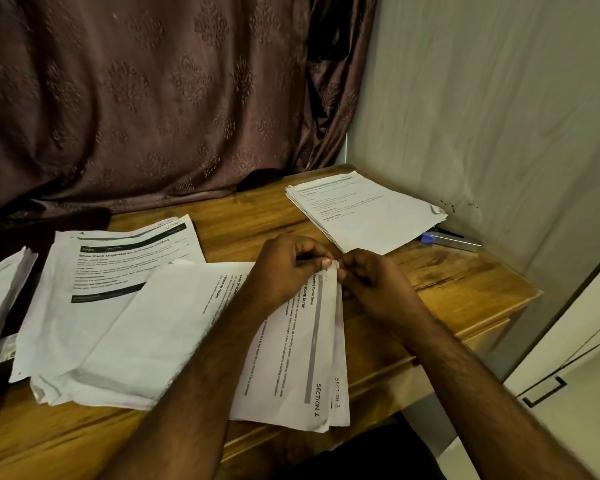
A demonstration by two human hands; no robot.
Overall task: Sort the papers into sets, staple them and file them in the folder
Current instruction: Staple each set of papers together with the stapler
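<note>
While both hands pinch one corner, the left hand [284, 268] and right hand [371, 282] hold a thin paper set [291, 358]. It looks light and floppy, so pinching the corner seems best.

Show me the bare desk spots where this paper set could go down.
Bare wood lies between the far stack and the held set, near the desk right edge, and at the front left corner. The left side is crowded with overlapping sheets.
</note>
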